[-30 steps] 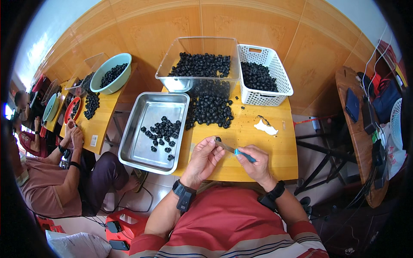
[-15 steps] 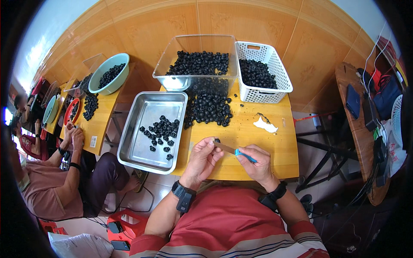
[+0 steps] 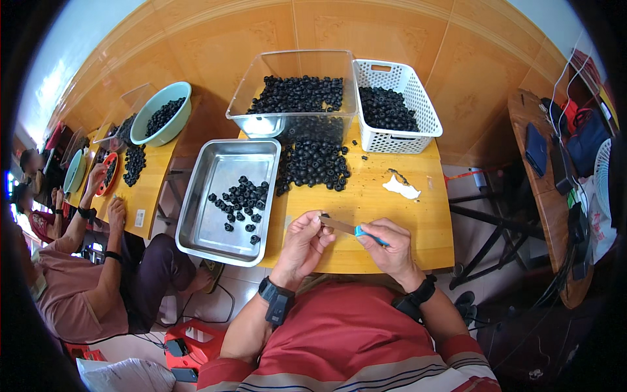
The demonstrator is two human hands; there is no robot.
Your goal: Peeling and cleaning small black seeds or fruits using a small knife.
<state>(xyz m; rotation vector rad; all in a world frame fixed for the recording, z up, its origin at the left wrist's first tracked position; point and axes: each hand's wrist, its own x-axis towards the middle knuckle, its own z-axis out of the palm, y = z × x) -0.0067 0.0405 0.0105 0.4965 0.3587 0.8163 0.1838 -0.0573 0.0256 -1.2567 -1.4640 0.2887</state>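
- Fingers [image 3: 312, 230] of the left hand [image 3: 302, 248] are curled shut near the tip of a small knife [image 3: 346, 227]; a small piece may be pinched there, but it is too hidden to tell.
- Right hand [image 3: 392, 251] is closed around the blue handle of the knife, with the blade pointed left toward the left hand.
- Both hands are held just above the near edge of the yellow wooden counter [image 3: 418, 228], close together.
- A metal tray [image 3: 215, 215] is set to the left of the hands, overhanging the counter edge, with a scatter of small black pieces [image 3: 238, 199] lying in it.
- A loose heap of black pieces [image 3: 313, 163] is piled on the counter beyond the hands.
- A clear plastic bin [image 3: 261, 121] and a white slotted basket [image 3: 418, 127], both filled with black pieces, are placed side by side at the far edge.
- A white scrap [image 3: 401, 188] is seen on the counter to the right of the heap.
- Further left, a teal bowl [image 3: 163, 127] of black pieces is noted on a second counter, where other people are seated at work.
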